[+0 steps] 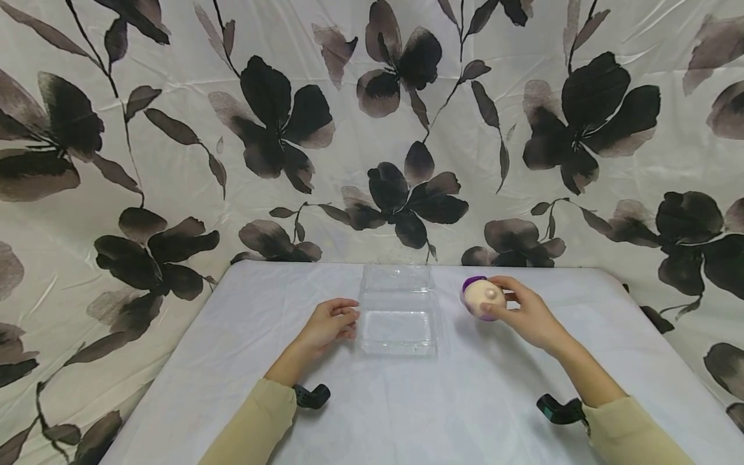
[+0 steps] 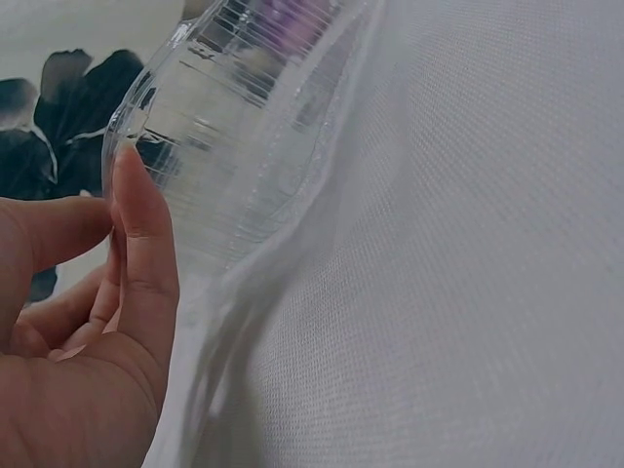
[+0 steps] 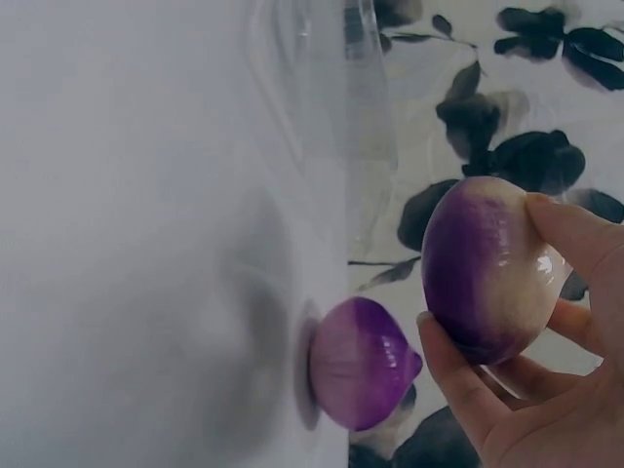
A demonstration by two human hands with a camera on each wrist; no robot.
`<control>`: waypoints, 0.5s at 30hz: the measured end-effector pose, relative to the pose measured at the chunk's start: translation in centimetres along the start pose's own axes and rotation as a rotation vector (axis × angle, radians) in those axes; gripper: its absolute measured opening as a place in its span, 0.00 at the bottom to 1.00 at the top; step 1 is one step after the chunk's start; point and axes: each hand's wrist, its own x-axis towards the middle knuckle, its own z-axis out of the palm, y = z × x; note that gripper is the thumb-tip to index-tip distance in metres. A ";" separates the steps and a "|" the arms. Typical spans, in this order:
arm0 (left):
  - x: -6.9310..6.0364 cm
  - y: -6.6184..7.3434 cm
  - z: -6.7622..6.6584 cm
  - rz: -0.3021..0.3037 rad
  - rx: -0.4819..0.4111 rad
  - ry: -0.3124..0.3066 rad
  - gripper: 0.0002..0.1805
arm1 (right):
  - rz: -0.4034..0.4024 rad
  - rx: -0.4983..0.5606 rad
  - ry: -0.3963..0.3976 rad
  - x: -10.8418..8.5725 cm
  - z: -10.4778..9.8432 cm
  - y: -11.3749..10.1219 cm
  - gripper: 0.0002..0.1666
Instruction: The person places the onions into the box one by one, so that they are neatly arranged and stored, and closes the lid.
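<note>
At the left edge of a clear plastic clamshell box (image 1: 398,329), my left hand (image 1: 328,326) pinches the rim between thumb and fingers; the left wrist view shows this hand (image 2: 117,302) close up. The box lies with its lid (image 1: 398,278) folded back. To the right of it, my right hand (image 1: 529,316) holds a glossy purple-and-cream onion (image 1: 482,300) above the table, its knobbed cream end toward the head camera. The right wrist view shows the held onion (image 3: 492,273) gripped by thumb and fingers. Beside it, a second purple onion (image 3: 361,366) with a pointed tip rests on the table.
A white cloth covers the table (image 1: 372,413), with a flower-printed curtain (image 1: 500,148) behind its far edge. Black wrist devices, one at the left wrist (image 1: 312,396) and one at the right (image 1: 559,409), stick out from the sleeves.
</note>
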 end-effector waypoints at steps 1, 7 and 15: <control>0.0 0.0 0.0 -0.001 0.002 0.000 0.21 | -0.003 -0.001 0.001 0.1 0.1 0.0 0.37; 0.0 0.2 0.0 -0.012 -0.002 -0.010 0.21 | -0.027 0.002 -0.001 0.6 1.0 -0.2 0.36; 0.0 0.1 0.0 -0.004 -0.009 -0.007 0.21 | -0.071 0.043 -0.008 1.1 2.2 -1.0 0.34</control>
